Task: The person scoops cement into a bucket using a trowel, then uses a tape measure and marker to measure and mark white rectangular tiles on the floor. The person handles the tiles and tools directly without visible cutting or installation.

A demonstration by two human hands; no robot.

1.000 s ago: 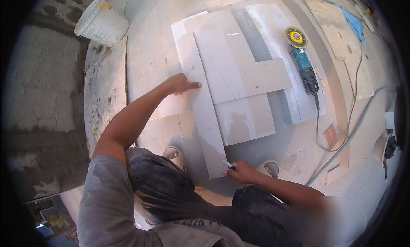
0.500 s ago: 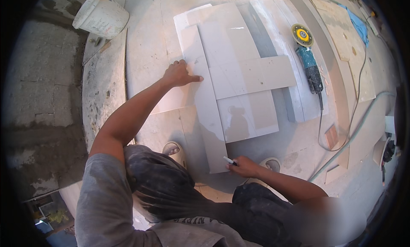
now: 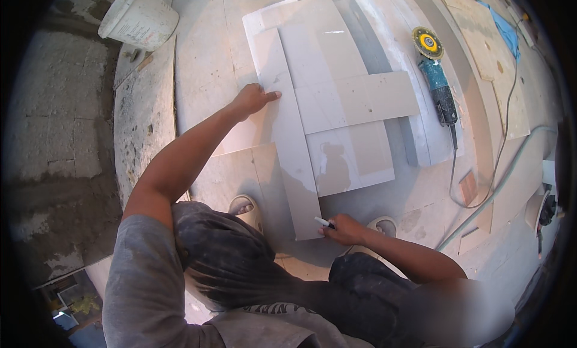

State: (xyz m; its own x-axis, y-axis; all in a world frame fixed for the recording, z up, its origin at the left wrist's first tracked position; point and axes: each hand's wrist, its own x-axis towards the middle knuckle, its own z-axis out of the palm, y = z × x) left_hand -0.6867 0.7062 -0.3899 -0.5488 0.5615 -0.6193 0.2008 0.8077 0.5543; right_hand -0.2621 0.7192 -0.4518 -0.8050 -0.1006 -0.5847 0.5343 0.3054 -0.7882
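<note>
A long, pale tile strip [image 3: 288, 143] lies lengthwise in front of me, over the left side of some larger beige tiles [image 3: 351, 152]. My left hand [image 3: 253, 101] grips the strip's left edge, thumb on top and the other fingers curled down at the side, partly hidden. Close to the strip's near right corner, my right hand [image 3: 345, 230] holds a marker [image 3: 324, 223], its white end pointing left toward the strip. A shorter tile piece [image 3: 360, 101] lies crosswise to the right of the long strip.
An angle grinder [image 3: 437, 86] with a yellow-centred disc rests on a white block [image 3: 415, 107] at right, its cord [image 3: 452, 173] trailing nearby. A white bucket [image 3: 139, 20] stands far left. Boards [image 3: 490, 53] lie far right. A broken reddish piece [image 3: 467, 188] sits near the cord.
My left hand has shifted slightly farther along the strip's edge, and its fingers are tucked more out of sight. My right hand still holds the marker by the near end; the view has tilted slightly.
</note>
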